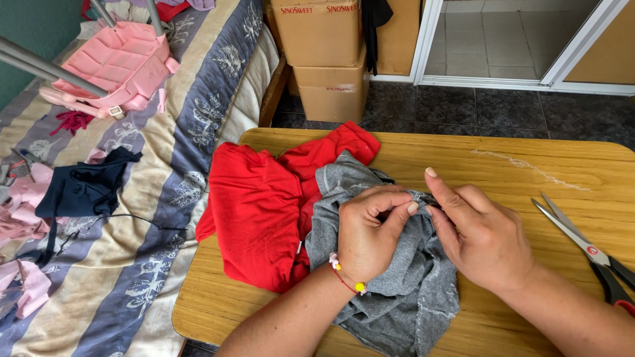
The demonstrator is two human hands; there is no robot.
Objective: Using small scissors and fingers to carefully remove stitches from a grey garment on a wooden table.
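I had both hands on the grey garment (397, 277), left hand (370, 235) and right hand (479, 238) pinching its bunched edge between narrow fingers (403, 211). Keeping the pinches close seemed wise. Scissors (582, 244) lay right of my fingers on the worktop (503, 165), red cloth (264, 205) left.

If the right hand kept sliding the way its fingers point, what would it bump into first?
The right hand points up-left, so it would probably meet the left hand pinching the grey garment, then the red cloth.
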